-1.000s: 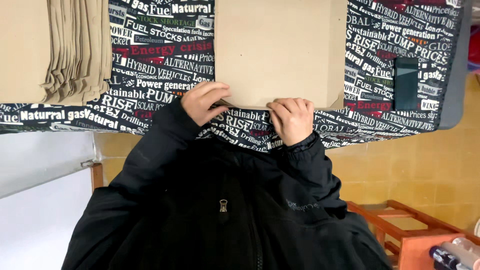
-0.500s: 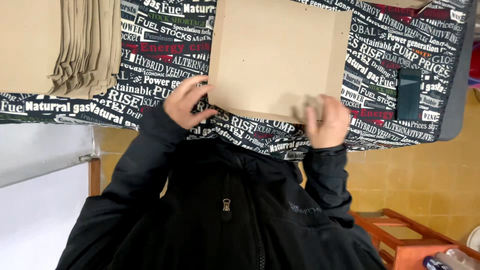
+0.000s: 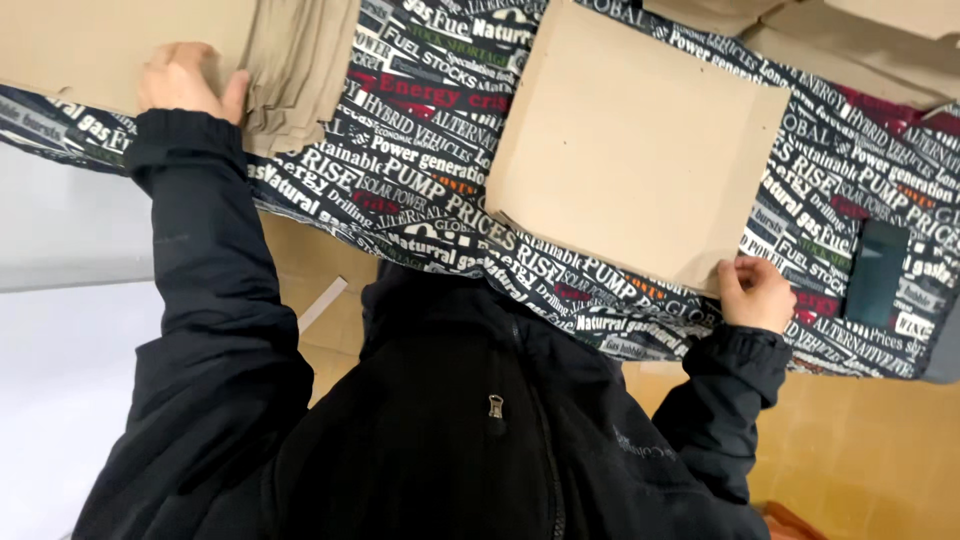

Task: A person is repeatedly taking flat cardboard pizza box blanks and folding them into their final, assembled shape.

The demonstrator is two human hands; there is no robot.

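Cardboard sheets being handled on the printed worktop (image 3: 420, 190).
The square cardboard sheet (image 3: 630, 150) is being pinched at its near right corner by the right hand (image 3: 755, 292); the left hand (image 3: 185, 80) is being rested flat, fingers open, on the far-left cardboard stack (image 3: 290, 70).

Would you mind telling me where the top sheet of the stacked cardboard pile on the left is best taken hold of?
Grip the top sheet of the cardboard stack at its near right corner, coming from the near edge. The sheets are fanned there, so single edges stand apart. The left hand already rests on that pile beside them.
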